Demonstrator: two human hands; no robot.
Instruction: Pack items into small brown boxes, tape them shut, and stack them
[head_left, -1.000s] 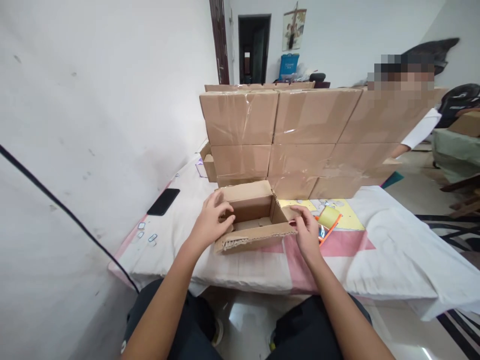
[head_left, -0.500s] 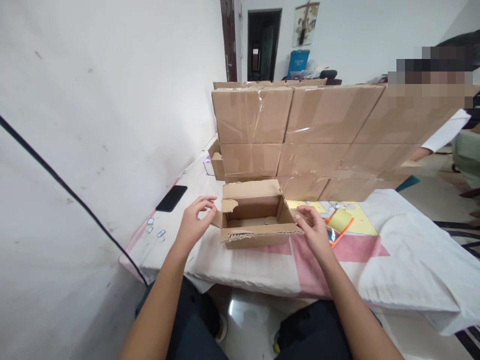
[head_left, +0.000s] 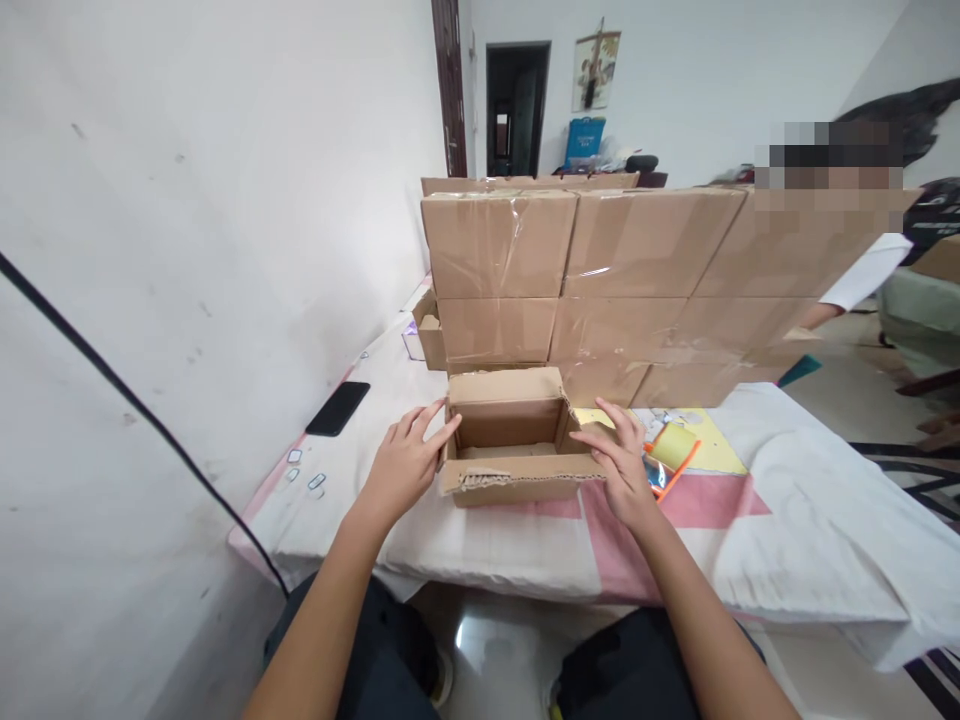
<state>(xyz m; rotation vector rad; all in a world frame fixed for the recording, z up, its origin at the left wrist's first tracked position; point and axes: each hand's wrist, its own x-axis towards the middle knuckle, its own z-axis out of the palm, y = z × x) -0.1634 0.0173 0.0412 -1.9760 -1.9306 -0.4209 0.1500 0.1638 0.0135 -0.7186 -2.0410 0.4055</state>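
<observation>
A small open cardboard box (head_left: 517,490) with torn, ragged flap edges stands on the cloth-covered table before me. Its inside shows bare cardboard, and the back flap stands up. My left hand (head_left: 409,455) lies against the box's left end, fingers stretched out, with fingertips at the rim; the left flap is hidden there. At the right end, my right hand (head_left: 619,460) has its fingers spread over the right flap, the tips reaching toward the box's edge. Just right of that hand lies a yellow-green tape roll (head_left: 676,445) in an orange-edged holder.
A wall of taped cardboard boxes (head_left: 626,245) rises behind the small box. A black phone (head_left: 338,408) lies on the left of the tablecloth (head_left: 810,520). Another person's white sleeve (head_left: 868,270) shows at the right, beyond the stack. A black cable (head_left: 142,420) runs along the left wall.
Both hands have moved inward against the box's ends. The left flap, held outward before, is out of sight behind my left hand. My right hand's fingers have spread over the right flap.
</observation>
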